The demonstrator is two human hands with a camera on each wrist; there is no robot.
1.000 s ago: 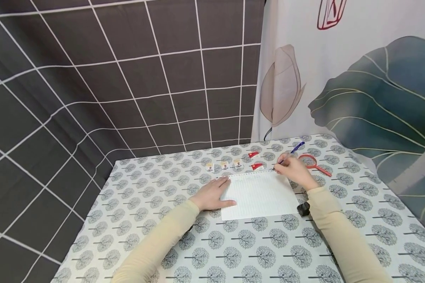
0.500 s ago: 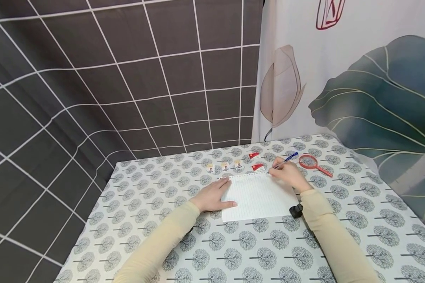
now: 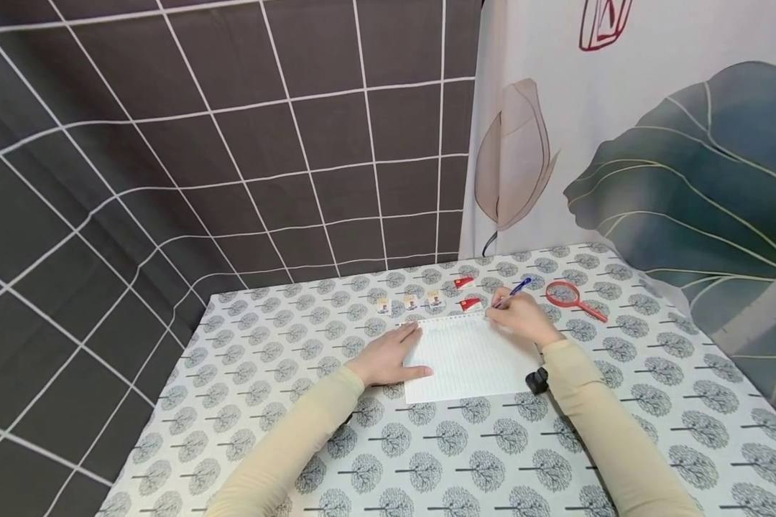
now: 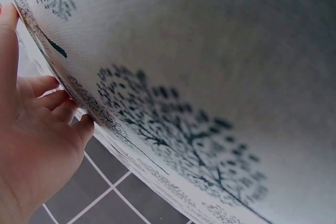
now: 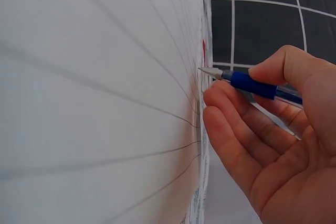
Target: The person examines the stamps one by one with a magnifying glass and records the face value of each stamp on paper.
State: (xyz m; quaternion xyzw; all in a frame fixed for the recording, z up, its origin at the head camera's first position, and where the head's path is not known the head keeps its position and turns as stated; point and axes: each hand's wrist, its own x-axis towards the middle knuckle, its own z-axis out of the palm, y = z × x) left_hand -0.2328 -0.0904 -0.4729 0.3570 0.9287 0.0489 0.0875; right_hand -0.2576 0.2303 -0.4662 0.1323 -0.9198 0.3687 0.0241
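Observation:
A sheet of white lined paper point(image 3: 468, 362), with a row of holes along its far edge, lies on the patterned tablecloth. My left hand point(image 3: 388, 357) rests on its left side, fingers extended and thumb spread over the paper; in the left wrist view the left hand point(image 4: 44, 124) lies along the cloth. Near the sheet's far right corner my right hand point(image 3: 520, 316) pinches a blue pen point(image 3: 520, 285). In the right wrist view the pen's metal tip point(image 5: 210, 72) is right at the paper, with the thumb and fingers around its blue grip point(image 5: 253, 84).
Three small picture cards point(image 3: 410, 302) lie in a row beyond the paper. Two red and white pieces point(image 3: 470, 304) lie to their right. A red magnifying glass point(image 3: 564, 294) rests right of my right hand. A dark gridded curtain point(image 3: 330, 179) hangs behind the table.
My right hand has moved left along the paper's far edge with the pen, uncovering the magnifying glass. The left hand stays in place on the sheet.

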